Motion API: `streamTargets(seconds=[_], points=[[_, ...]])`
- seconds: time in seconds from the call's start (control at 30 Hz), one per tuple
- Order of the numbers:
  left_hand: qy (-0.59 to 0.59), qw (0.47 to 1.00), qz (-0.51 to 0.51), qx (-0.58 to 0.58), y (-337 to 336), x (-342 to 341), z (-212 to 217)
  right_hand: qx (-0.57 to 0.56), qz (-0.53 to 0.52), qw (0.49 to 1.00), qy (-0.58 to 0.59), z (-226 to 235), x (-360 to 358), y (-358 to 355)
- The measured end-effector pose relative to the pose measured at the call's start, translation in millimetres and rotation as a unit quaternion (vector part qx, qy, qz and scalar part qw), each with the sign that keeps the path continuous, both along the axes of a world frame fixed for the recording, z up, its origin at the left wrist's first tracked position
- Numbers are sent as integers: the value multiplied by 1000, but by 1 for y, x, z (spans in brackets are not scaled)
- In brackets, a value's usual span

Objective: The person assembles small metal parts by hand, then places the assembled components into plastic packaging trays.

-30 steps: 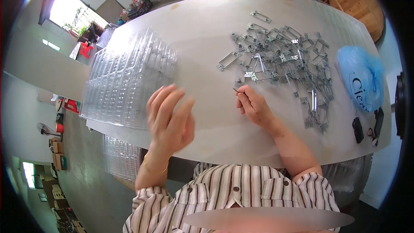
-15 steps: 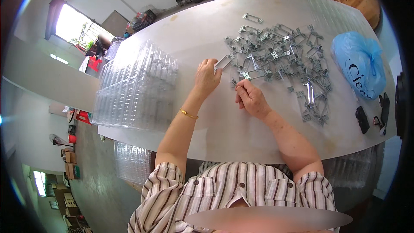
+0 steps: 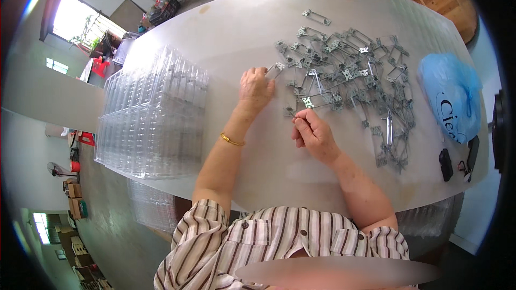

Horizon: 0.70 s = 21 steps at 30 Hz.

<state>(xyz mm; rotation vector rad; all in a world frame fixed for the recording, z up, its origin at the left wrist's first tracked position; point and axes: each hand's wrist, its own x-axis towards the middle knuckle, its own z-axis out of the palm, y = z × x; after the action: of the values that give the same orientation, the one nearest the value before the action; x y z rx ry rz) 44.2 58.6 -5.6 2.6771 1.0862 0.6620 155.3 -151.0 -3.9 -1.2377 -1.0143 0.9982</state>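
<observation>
A spread-out heap of small silvery metal brackets (image 3: 344, 72), rod-like frames with perforated end plates, lies on the pale table. At the heap's left edge my left hand (image 3: 256, 90), wearing a gold bracelet, is closed on one end of a metal bracket (image 3: 276, 70); its perforated end plate sticks out to the right of the fingers. My right hand (image 3: 316, 135) is in a pinch at the heap's near edge, thumb against forefinger. Its fingertips meet the edge of another bracket (image 3: 290, 111); what they pinch is too small to make out.
Clear plastic trays (image 3: 153, 118) stand in a tall stack on the left. To the right sit a knotted blue plastic bag (image 3: 450, 96) and a small black object (image 3: 445, 165). One lone bracket (image 3: 316, 17) lies beyond the heap. The pale table (image 3: 252, 166) has a curved far edge.
The whole view has shifted slightly. At my left hand, the bracket has turned a little and its end plate now shows more. My right hand keeps its pinch near the same spot.
</observation>
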Motion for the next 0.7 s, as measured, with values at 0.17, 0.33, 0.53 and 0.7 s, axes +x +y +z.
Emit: streamTargets(seconds=[0.17,0.33,0.53,0.7], points=[[-181,943,36,-277,-17,-19,29,-1,-12,1000,24,-4,-1,-4],[-329,700,-78,-630,-64,-52,30,28,-72,995,58,-9,-3,-4],[-324,578,-128,-738,-92,-57,22,41,-123,984,127,3,1,1],[-291,551,-143,-769,-93,-53,14,33,-93,989,111,0,-1,-3]])
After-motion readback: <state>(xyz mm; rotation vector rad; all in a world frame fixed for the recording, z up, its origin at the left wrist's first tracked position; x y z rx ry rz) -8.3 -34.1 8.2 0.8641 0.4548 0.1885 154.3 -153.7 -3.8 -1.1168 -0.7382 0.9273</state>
